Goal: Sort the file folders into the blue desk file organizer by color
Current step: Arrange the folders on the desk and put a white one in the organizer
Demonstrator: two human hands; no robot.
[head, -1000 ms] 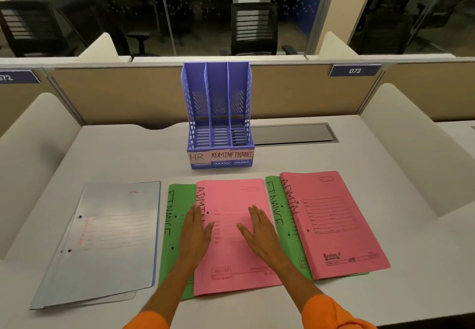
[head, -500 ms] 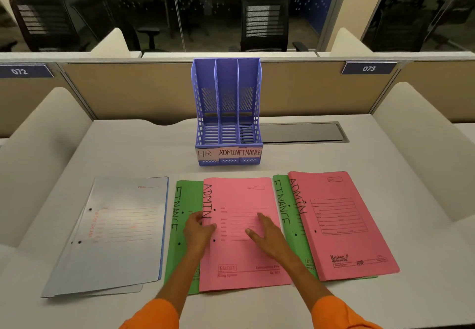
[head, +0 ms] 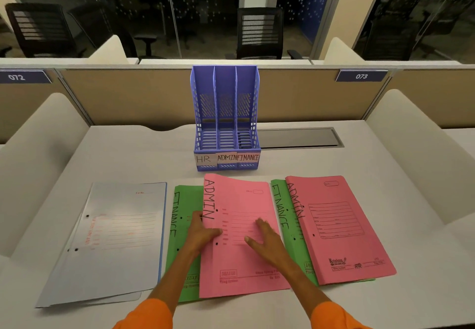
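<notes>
The blue desk file organizer stands upright at the back of the desk, its three slots labelled HR, ADMIN and FINANCE. A row of folders lies in front of it. The middle pink ADMIN folder has its left edge lifted. My left hand grips that edge, thumb on top and fingers under it. My right hand lies flat on its cover with fingers spread. A green FINANCE folder lies beneath it on the left. Further right are a second green FINANCE folder and a second pink ADMIN folder.
Pale blue-grey folders lie stacked at the left of the row. A grey cable hatch sits in the desk right of the organizer. Beige partitions with tags 072 and 073 close the back. Cream side panels flank the desk.
My left hand has slid to the pink folder's left edge and curled around it, and that edge has risen off the green folder. My right hand stays flat on the cover.
</notes>
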